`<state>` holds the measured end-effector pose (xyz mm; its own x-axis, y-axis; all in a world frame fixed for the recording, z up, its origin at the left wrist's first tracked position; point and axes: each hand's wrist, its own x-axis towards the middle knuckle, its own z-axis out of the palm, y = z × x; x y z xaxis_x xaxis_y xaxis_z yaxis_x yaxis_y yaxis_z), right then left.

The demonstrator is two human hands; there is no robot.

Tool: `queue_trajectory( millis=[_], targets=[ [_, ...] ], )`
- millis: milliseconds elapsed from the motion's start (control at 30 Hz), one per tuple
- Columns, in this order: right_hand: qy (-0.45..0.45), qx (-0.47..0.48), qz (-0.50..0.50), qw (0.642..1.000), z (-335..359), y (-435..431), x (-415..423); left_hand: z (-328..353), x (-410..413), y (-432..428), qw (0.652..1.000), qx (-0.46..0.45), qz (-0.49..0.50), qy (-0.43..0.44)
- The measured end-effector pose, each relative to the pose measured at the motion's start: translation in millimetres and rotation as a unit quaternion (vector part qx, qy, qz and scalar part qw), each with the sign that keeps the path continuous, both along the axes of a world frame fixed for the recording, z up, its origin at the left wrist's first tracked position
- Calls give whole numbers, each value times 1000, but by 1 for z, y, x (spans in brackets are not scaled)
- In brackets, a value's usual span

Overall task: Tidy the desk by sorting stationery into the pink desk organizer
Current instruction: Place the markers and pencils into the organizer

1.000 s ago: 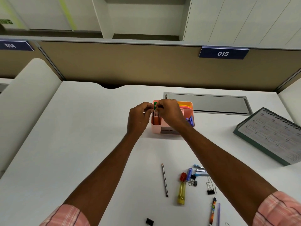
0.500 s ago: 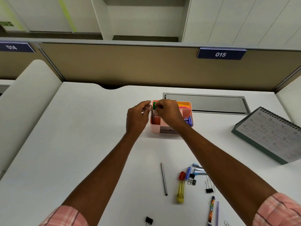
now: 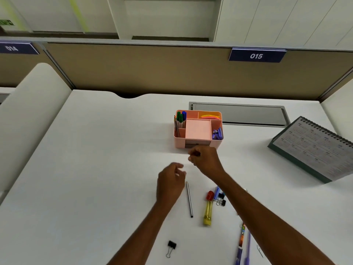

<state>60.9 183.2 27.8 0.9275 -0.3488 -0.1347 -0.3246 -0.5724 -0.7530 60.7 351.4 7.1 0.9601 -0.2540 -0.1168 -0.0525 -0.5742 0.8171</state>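
The pink desk organizer (image 3: 198,129) stands mid-desk. Green and blue markers (image 3: 180,118) stand upright in its left compartment, coloured notes (image 3: 209,116) lie in the back right one, purple items (image 3: 217,133) in the right one. My right hand (image 3: 205,159) hovers just in front of the organizer, fingers curled, nothing visible in it. My left hand (image 3: 171,181) is lower and to the left, fingers loosely apart, empty, beside the tip of a dark pencil (image 3: 189,199). A yellow red-capped tube (image 3: 208,209), binder clips (image 3: 221,199) and pens (image 3: 241,241) lie near the desk front.
A lone black binder clip (image 3: 171,246) lies near the front edge. A spiral desk calendar (image 3: 313,148) stands at the right. A grey cable hatch (image 3: 236,113) is set into the white desk (image 3: 95,169) behind the organizer. A beige partition (image 3: 152,69) closes the back.
Both hands have left the organizer's left compartment and pulled back toward me. The green marker they held now stands in that compartment.
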Motion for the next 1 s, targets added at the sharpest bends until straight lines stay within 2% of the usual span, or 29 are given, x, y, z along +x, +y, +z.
queue_trajectory(
  millis=[67, 133, 267, 367, 533, 633, 800, 900, 1000],
  targets=[
    [26, 7, 6, 1000, -13, 4, -13, -13, -17, 2, 993, 91, 1, 76],
    [54, 1, 15, 998, -24, 8, -25, -21, -30, 2, 982, 153, -7, 112],
    [69, -32, 24, 997, -36, 16, -46, -28, -46, -3, 966, 239, -38, 90],
    [74, -35, 33, 996, -41, 20, -55, -30, -49, -6, 960, 266, -44, 72],
    [76, -35, 19, 996, -41, 24, -62, -28, -48, -5, 970, 228, -33, 72],
    [71, 9, -13, 997, -37, 25, -61, -26, -46, -5, 983, 179, -24, 45],
    [15, 92, -55, 994, -9, 21, -52, -16, -37, -8, 996, 83, -24, -31],
    [-25, 85, -34, 995, 18, 15, -38, -10, -28, -11, 996, 12, -13, -85],
    [-75, 59, -51, 994, 43, 7, -15, 0, -15, -16, 995, -12, 12, -97]
  ],
)
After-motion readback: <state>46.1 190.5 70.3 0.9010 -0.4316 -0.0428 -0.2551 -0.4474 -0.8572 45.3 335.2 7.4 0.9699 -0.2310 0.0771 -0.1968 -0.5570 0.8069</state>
